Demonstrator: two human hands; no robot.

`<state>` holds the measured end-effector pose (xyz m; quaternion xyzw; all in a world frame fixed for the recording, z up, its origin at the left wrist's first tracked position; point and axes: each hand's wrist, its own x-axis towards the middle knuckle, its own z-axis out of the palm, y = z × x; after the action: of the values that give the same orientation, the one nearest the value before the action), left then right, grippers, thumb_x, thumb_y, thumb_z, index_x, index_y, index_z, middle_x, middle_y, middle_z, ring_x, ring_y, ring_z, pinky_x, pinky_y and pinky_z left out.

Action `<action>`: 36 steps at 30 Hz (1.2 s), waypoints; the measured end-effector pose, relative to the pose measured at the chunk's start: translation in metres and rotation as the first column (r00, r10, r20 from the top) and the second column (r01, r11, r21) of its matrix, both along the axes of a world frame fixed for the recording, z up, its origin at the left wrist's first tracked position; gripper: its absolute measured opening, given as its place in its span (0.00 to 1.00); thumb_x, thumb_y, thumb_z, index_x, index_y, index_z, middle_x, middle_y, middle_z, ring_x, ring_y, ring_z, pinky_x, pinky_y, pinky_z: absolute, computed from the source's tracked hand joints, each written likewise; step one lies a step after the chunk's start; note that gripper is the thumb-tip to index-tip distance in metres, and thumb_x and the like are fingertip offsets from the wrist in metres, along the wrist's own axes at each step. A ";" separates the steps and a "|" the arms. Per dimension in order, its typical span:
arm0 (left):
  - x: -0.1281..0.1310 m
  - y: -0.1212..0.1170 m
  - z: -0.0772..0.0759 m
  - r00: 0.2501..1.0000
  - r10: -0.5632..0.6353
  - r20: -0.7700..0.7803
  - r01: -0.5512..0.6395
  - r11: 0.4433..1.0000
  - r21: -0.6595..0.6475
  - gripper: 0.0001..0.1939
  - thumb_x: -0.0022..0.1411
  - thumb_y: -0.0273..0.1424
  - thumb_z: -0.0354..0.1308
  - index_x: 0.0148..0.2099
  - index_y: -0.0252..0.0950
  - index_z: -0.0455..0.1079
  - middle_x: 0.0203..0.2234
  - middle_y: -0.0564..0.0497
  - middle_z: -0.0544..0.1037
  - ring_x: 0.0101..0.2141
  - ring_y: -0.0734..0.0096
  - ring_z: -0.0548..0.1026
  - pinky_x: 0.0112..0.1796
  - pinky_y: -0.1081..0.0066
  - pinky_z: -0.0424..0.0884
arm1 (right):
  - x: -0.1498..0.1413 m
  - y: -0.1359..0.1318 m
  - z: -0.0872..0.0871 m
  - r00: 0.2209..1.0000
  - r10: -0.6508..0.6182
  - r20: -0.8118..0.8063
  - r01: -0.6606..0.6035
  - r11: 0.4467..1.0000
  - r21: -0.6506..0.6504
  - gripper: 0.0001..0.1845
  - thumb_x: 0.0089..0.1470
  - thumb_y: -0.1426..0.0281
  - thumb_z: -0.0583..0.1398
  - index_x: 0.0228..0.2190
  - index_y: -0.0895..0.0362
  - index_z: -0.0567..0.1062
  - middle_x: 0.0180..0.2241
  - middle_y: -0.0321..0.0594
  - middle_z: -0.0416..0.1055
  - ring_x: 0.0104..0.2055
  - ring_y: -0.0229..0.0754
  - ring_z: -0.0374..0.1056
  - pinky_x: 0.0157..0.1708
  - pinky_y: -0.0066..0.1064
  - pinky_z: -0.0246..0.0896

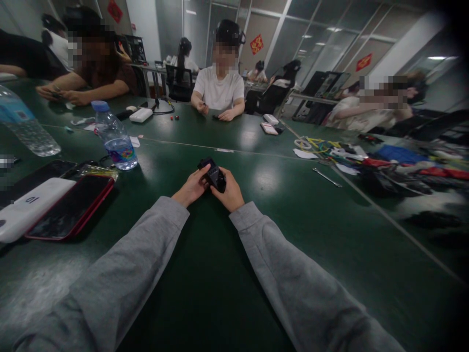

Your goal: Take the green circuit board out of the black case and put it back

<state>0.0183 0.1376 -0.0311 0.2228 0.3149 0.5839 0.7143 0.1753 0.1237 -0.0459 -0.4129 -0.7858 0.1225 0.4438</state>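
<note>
Both my hands hold a small black boxy device [216, 177] just above the green table. My left hand [195, 186] grips its left end, with the thumb lying along the top. At the other end, my right hand [230, 190] is wrapped round the right side. A row of small light marks shows on the device's dark, glossy face; its exact kind I cannot make out. My fingertips beneath it are hidden. Grey sleeves cover both my forearms.
On the left are water bottles [119, 146], a red-edged phone [75, 208] and a white power bank [32, 205]. A wrench [327, 177] lies to the right, near tangled cables [322, 149]. Across the green table [293, 234] sits a person in a white shirt [219, 90].
</note>
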 end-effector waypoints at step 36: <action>0.004 -0.005 0.005 0.999 0.043 0.005 -0.043 0.998 0.037 0.22 0.47 0.35 0.77 0.38 0.37 0.69 0.31 0.53 0.79 0.32 0.76 0.77 0.35 0.75 0.71 | 0.000 -0.001 0.004 0.999 -0.052 0.014 0.052 0.999 0.017 0.36 0.51 0.73 0.64 0.61 0.54 0.63 0.58 0.51 0.69 0.63 0.57 0.65 0.63 0.56 0.63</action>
<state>0.0226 0.1325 -0.0260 0.2278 0.3073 0.6055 0.6979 0.1754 0.1224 -0.0415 -0.4302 -0.7791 0.1013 0.4446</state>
